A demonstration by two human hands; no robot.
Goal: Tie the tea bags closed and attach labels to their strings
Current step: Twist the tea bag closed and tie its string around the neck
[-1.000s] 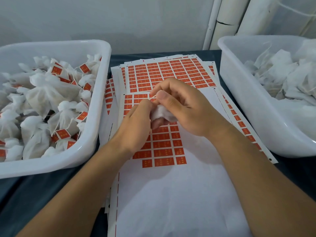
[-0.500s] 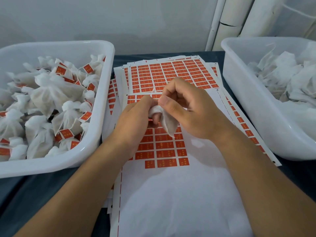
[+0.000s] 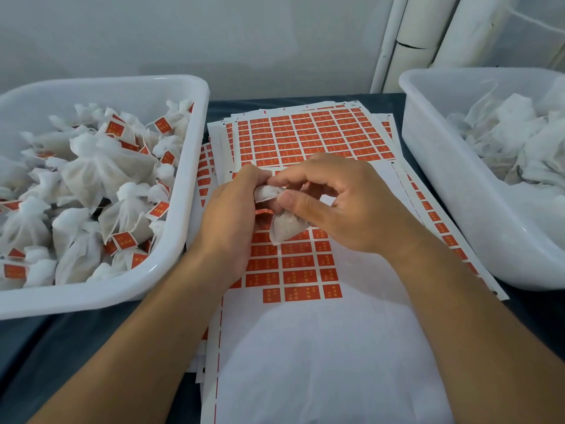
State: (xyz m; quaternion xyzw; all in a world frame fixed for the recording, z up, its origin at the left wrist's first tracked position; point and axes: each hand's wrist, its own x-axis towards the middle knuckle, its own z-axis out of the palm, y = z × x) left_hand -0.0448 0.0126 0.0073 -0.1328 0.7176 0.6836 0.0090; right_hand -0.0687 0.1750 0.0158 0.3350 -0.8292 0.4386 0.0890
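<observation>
A small white tea bag (image 3: 286,228) hangs between both hands above the sheets of red labels (image 3: 308,139). My left hand (image 3: 235,215) grips the gathered top of the bag from the left. My right hand (image 3: 342,206) pinches the same gathered neck with thumb and fingers from the right. The bag's filled bottom droops below my right thumb. Any string is too thin to make out. A partly used label sheet (image 3: 296,270) lies right under the hands.
A white tub (image 3: 171,270) at left is full of tied tea bags (image 3: 101,185) with red labels. A second white tub (image 3: 434,179) at right holds loose white bags (image 3: 519,148). White pipes (image 3: 412,41) stand at the back wall. Dark cloth (image 3: 76,347) covers the table.
The tea bag has come further out from between the hands and now droops lower. My right fingers have spread a little while still pinching its neck.
</observation>
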